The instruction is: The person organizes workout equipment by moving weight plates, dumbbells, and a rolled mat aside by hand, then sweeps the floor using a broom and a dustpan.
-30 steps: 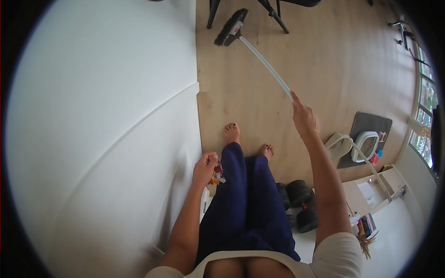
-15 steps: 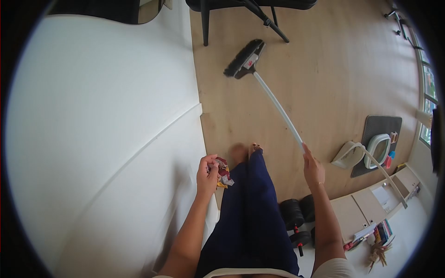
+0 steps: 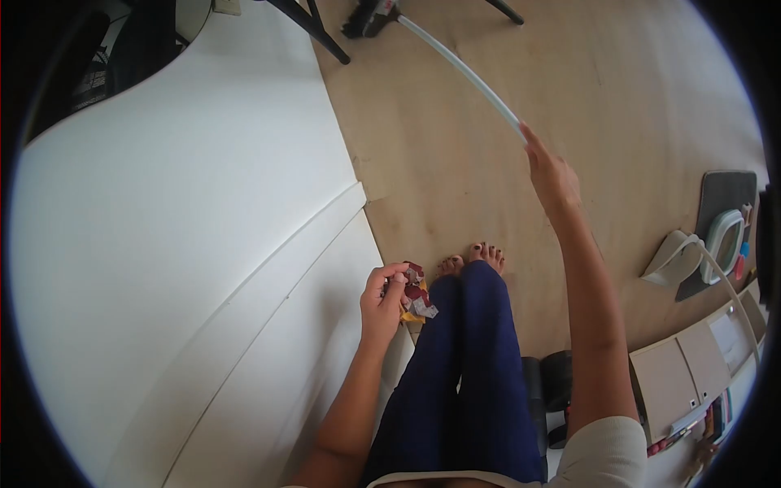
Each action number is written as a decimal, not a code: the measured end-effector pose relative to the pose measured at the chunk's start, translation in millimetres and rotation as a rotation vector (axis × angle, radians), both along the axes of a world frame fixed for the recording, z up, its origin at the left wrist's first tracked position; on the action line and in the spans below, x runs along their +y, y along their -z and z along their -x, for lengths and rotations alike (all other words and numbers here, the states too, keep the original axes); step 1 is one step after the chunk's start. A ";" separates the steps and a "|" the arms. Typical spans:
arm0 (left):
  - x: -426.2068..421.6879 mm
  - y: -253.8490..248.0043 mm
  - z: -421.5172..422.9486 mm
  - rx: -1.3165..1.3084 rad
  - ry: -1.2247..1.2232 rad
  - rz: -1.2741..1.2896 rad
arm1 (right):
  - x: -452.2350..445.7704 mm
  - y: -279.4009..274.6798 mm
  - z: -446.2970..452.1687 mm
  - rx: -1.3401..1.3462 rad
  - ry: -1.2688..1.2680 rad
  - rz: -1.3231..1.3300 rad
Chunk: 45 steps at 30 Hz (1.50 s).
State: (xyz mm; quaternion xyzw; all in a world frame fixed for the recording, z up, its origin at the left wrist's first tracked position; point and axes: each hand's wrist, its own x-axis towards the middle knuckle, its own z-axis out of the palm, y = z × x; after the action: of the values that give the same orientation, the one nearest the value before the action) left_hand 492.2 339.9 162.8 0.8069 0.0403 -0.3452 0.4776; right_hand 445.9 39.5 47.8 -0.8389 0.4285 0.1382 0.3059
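My right hand (image 3: 555, 180) is closed round the pale handle of a broom (image 3: 455, 63), arm stretched forward. The broom's black bristle head (image 3: 370, 18) is at the top of the view, partly cut off, close to a black chair leg (image 3: 313, 31). Held low by the white wall, my left hand (image 3: 382, 302) is closed on crumpled wrappers (image 3: 416, 297) in red, yellow and silver. They stick out from between the fingers, over my left thigh.
Along my left runs a white wall (image 3: 203, 187) with a ledge. On the wooden floor (image 3: 488, 195) at right stand a white long-handled dustpan (image 3: 674, 259) and a grey mat (image 3: 716, 191) bearing a white-rimmed container (image 3: 724, 244). Black dumbbells (image 3: 557, 381) and a cabinet (image 3: 679, 366) are at lower right.
My right hand has pushed forward, carrying the broom head up toward the chair legs. The left hand still grips the wrappers. My view has shifted, and my feet now show side by side.
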 end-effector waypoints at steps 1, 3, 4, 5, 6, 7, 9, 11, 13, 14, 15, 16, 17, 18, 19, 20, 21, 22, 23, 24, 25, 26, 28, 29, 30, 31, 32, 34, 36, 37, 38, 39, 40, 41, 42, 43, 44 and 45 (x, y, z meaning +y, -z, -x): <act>-5.0 -3.7 11.5 -0.007 0.029 -0.006 | 11.8 1.3 70.2 -0.059 0.008 0.029; -6.7 -2.9 22.1 0.002 0.048 -0.002 | 43.8 -8.7 182.6 -0.044 0.028 0.068; -7.8 -5.7 26.0 0.001 0.054 0.000 | 59.1 -17.5 225.3 -0.038 0.011 0.122; -11.0 -8.3 27.4 0.003 0.074 -0.019 | 76.4 -32.3 253.5 -0.064 0.016 0.126; 5.4 9.3 -5.2 0.037 0.080 -0.037 | 98.0 -33.2 234.5 -0.059 0.004 0.130; 3.1 11.7 -3.8 0.035 0.096 -0.031 | 94.9 -37.2 228.8 -0.059 0.020 0.137; 0.5 16.5 -7.6 0.018 0.084 -0.035 | 94.6 -41.3 183.2 -0.092 0.020 0.098; -6.8 14.8 -12.4 0.017 0.086 -0.025 | 79.9 -19.1 107.3 -0.186 0.056 0.103; -11.6 14.0 -17.5 0.022 0.080 -0.031 | 57.7 13.8 11.9 -0.238 0.039 0.000; -14.4 9.7 -18.1 0.000 0.067 -0.036 | 43.4 19.8 -35.8 -0.284 0.004 -0.033; -18.0 7.6 -17.7 -0.019 0.057 -0.033 | 27.3 14.1 -80.1 -0.248 -0.049 -0.056; -23.2 3.7 -19.1 -0.022 0.068 -0.036 | 10.2 5.7 -118.6 -0.271 -0.059 -0.101; -28.4 0.3 -22.3 -0.058 0.108 -0.079 | -4.2 2.7 -147.5 -0.260 0.010 -0.093; -34.9 -6.1 -22.7 -0.095 0.145 -0.128 | -26.3 -4.0 -161.8 -0.265 0.061 -0.139; -42.3 -12.7 -23.3 -0.104 0.122 -0.144 | -44.4 -13.6 -165.7 -0.271 0.110 -0.192; -38.4 6.1 -52.1 -0.070 0.127 -0.158 | -47.2 8.6 -191.7 -0.237 0.116 -0.207; -37.9 9.9 -58.7 -0.082 0.108 -0.121 | -56.0 8.4 -193.2 -0.221 0.153 -0.187; -41.0 10.7 -59.3 -0.096 0.091 -0.078 | -65.2 9.0 -188.1 -0.207 0.191 -0.161; -49.8 10.2 -56.3 -0.097 0.107 -0.079 | -75.2 9.7 -177.3 -0.209 0.207 -0.162; -54.8 10.9 -51.1 -0.070 0.111 -0.067 | -79.6 11.2 -163.7 -0.226 0.213 -0.153; -58.2 10.7 -44.2 -0.042 0.109 -0.056 | -81.4 15.5 -150.7 -0.243 0.216 -0.147; -61.6 11.1 -37.4 -0.039 0.119 -0.055 | -78.2 19.9 -136.0 -0.240 0.226 -0.145; -68.6 4.3 -23.3 0.004 0.151 -0.041 | -54.4 20.1 -102.0 -0.198 0.225 -0.180; -75.0 -5.2 -16.1 0.039 0.150 -0.027 | -41.2 18.5 -81.1 -0.190 0.243 -0.219; -78.4 -12.4 -10.1 0.047 0.152 -0.033 | -25.6 21.2 -56.1 -0.176 0.262 -0.264; -79.7 -20.4 -5.1 0.066 0.188 -0.035 | -8.6 18.1 -31.5 -0.143 0.268 -0.264; -80.6 -30.3 0.1 0.085 0.225 -0.038 | 9.1 12.2 -5.6 -0.109 0.275 -0.266; -74.9 -38.8 -4.5 0.096 0.262 -0.087 | 47.6 9.3 36.6 -0.016 0.251 -0.266; -66.8 -52.1 -4.2 0.117 0.301 -0.120 | 81.9 3.5 87.1 0.010 0.239 -0.214; -61.8 -57.1 -7.6 0.139 0.299 -0.127 | 94.8 0.2 114.3 0.000 0.252 -0.227; -58.7 -66.6 -9.3 0.137 0.302 -0.146 | 103.8 -8.9 143.8 -0.017 0.264 -0.238; -57.3 -76.1 -11.4 0.133 0.304 -0.162 | 108.5 -26.5 172.5 0.066 0.249 -0.216; -56.2 -84.6 -12.7 0.143 0.298 -0.165 | 111.8 -46.3 202.6 0.149 0.230 -0.193; -53.8 -93.1 -15.5 0.139 0.298 -0.152 | 119.0 -62.5 235.7 0.187 0.232 -0.151; -49.3 -100.2 -16.1 0.129 0.297 -0.137 | 126.4 -76.4 266.3 0.219 0.233 -0.106; -47.1 -105.9 -17.4 0.102 0.324 -0.133 | 129.4 -90.3 288.5 0.221 0.229 -0.103; -43.8 -110.3 -21.7 0.119 0.321 -0.136 | 132.3 -111.4 306.5 0.269 0.234 -0.085; -41.4 -113.2 -22.5 0.103 0.319 -0.118 | 135.8 -127.9 323.5 0.312 0.245 -0.059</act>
State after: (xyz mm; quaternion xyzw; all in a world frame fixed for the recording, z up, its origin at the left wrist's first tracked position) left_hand 514.7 298.5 276.0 0.8109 -0.0433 -0.4546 0.3658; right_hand 122.4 175.3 175.7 -0.7396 0.5653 0.2408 0.2747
